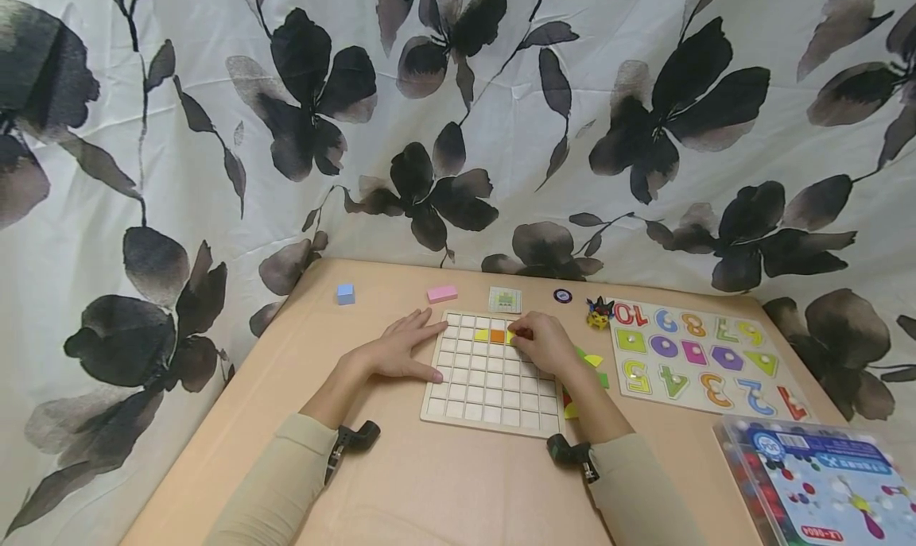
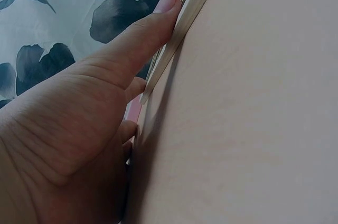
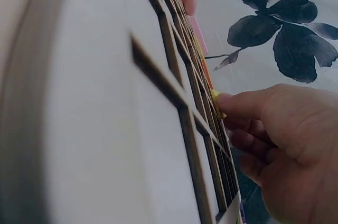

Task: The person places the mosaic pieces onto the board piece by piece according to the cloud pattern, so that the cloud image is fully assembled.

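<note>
A wooden grid board (image 1: 494,429) with white squares lies on the table. In its upper part, a yellow tile (image 1: 482,335) sits in a cell directly left of an orange tile (image 1: 497,337). My left hand (image 1: 390,349) rests at the board's left edge, fingers extended and thumb against the rim, as the left wrist view also shows. My right hand (image 1: 545,346) pinches another yellow tile (image 3: 217,103) between thumb and fingers, right of the orange one. The tile is at the surface of the grid, partly covered by the fingertips.
Green, yellow and red pieces (image 1: 593,361) lie partly behind my right forearm. Along the back stand a blue cube (image 1: 346,294), a pink block (image 1: 442,293), a pattern card (image 1: 505,300), a dark disc (image 1: 563,296) and a small figurine (image 1: 599,313). A number puzzle (image 1: 687,393) and plastic case (image 1: 823,474) occupy the right.
</note>
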`<action>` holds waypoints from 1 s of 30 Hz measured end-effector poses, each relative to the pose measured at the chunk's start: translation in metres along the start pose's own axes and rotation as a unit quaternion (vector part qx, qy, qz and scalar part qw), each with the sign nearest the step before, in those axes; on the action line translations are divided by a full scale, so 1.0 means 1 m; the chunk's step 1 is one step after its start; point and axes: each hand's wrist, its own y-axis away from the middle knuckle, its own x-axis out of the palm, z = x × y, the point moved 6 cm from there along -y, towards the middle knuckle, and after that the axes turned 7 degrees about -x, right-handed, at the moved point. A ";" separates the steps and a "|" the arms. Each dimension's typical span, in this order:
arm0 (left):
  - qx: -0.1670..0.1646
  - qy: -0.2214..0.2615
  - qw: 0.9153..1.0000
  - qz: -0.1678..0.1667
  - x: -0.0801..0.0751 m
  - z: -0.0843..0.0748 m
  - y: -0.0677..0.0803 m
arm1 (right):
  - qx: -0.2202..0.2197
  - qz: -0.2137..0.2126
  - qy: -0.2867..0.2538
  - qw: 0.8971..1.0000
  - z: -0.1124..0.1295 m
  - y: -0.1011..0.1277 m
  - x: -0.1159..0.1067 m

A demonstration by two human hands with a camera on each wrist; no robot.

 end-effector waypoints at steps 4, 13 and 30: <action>0.000 -0.001 1.000 0.002 0.000 -0.001 0.001 | 0.006 0.016 0.012 1.000 0.000 0.000 0.001; -0.004 0.002 1.000 0.001 0.000 -0.001 0.002 | 0.026 0.032 0.004 0.999 0.000 0.003 -0.002; -0.001 0.001 1.000 0.003 0.002 0.002 0.001 | 0.027 -0.022 -0.034 0.999 0.004 0.023 -0.064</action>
